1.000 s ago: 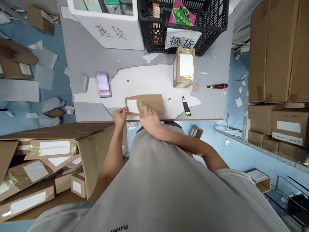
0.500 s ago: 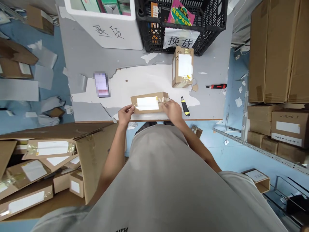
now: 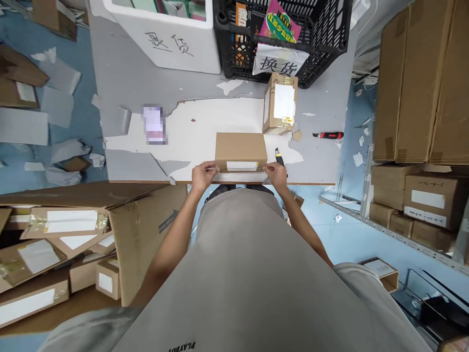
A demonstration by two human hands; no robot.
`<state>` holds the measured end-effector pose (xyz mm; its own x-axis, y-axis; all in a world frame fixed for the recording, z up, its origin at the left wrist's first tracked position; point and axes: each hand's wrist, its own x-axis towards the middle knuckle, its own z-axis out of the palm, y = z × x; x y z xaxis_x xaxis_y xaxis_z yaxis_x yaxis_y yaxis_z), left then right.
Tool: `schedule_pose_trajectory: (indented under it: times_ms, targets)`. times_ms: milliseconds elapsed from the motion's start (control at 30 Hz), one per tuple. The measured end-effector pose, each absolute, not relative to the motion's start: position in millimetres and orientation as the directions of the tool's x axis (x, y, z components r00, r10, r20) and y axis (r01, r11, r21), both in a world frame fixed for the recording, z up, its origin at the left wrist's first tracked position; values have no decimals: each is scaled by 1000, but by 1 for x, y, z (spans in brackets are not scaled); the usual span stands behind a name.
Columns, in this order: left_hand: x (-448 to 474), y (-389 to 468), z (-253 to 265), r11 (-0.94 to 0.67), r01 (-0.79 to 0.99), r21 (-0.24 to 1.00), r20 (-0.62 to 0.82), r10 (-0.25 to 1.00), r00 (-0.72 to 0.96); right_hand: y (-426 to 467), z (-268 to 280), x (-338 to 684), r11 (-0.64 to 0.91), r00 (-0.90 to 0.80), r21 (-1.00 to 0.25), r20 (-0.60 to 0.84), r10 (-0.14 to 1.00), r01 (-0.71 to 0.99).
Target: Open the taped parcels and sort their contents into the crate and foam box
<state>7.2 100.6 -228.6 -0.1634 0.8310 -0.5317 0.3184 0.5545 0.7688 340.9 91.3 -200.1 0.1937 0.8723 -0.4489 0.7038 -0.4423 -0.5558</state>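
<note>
A small flat cardboard box (image 3: 241, 149) lies at the near edge of the grey table (image 3: 128, 88), with a white label on the side facing me. My left hand (image 3: 203, 175) grips its near left corner. At the near right corner my right hand (image 3: 275, 174) holds the same box. A yellow and black utility knife (image 3: 280, 159) lies just right of the box, partly hidden behind my right hand.
A taller labelled cardboard box (image 3: 280, 103) stands behind the flat one, and a red utility knife (image 3: 328, 135) lies to the right. A white bin (image 3: 172, 36) and a black crate (image 3: 282, 34) sit at the back. An open carton (image 3: 73, 239) of small boxes stands lower left; stacked cartons (image 3: 421, 98) fill the right.
The flat box has been turned over and around: its labelled face now points toward me with plain cardboard on top. Both hands moved to its near corners.
</note>
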Motion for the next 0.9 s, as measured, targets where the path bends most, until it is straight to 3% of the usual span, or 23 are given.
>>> schedule_pose_trajectory:
  times_ms: [100,233,500,633,767,833,900]
  targets:
    - [12,87,-233,650,300,698,-621,758,-198,80,-209,338,-482,210,-493,-508,835,724]
    - [15,84,-232,656,289,697,-621,754,-212,76,-211,337,-483,213,-494,-505,836,723]
    - [0,117,-211,514,360,779,-494,856,-153,109,-199,337,-399,160,-644,-398,903,653]
    - [7,139,-206,475,517,713,-435,877,-205,130,-196,339,-371,96,-659,-414,905,654]
    - [46,173,-203,249,631,735,-180,969,-172,165,-198,364,-415,271,-647,-316,909,640]
    - [80,198,-204,167,576,800,-172,984,-46,189,-201,383,-456,404,-648,-241,882,609]
    - [120,226,-207,192,477,858,-258,963,77,213,-206,398,-495,474,-658,-231,850,568]
